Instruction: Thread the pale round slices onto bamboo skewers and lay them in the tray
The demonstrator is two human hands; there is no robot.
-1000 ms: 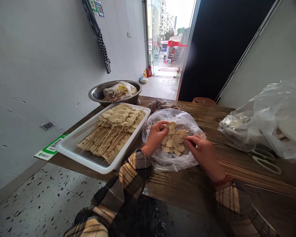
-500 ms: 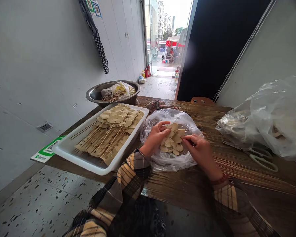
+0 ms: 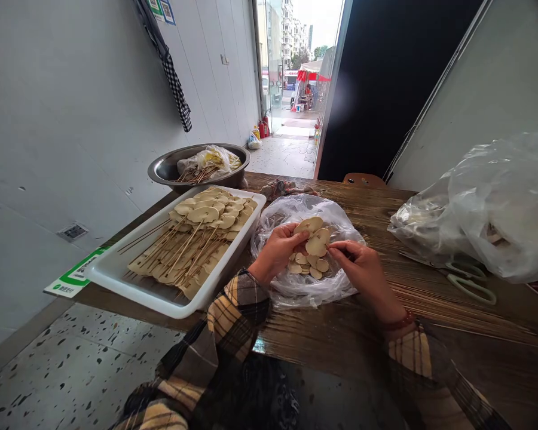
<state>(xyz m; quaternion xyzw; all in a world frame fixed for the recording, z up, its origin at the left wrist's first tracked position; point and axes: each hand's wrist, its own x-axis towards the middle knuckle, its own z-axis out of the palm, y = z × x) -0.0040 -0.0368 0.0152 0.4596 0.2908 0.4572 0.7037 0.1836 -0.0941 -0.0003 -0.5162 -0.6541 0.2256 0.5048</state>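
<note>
My left hand (image 3: pixel 278 249) is closed on pale round slices (image 3: pixel 314 236) held above an open clear plastic bag (image 3: pixel 296 209) on the wooden table. My right hand (image 3: pixel 363 272) is pinched close to those slices from the right; it seems to grip a thin skewer, hard to make out. More loose slices (image 3: pixel 308 266) lie in the bag beneath both hands.
A white tray (image 3: pixel 116 272) of skewered slices sits to the left. Behind it stands a metal bowl (image 3: pixel 161 170) with a bag and sticks. A big plastic bag (image 3: pixel 493 209), scissors (image 3: pixel 470 283) and a row of bamboo skewers (image 3: pixel 452 310) lie right.
Both hands lifted the held slices a little higher over the bag. The view shifted slightly, so everything sits further left in the picture.
</note>
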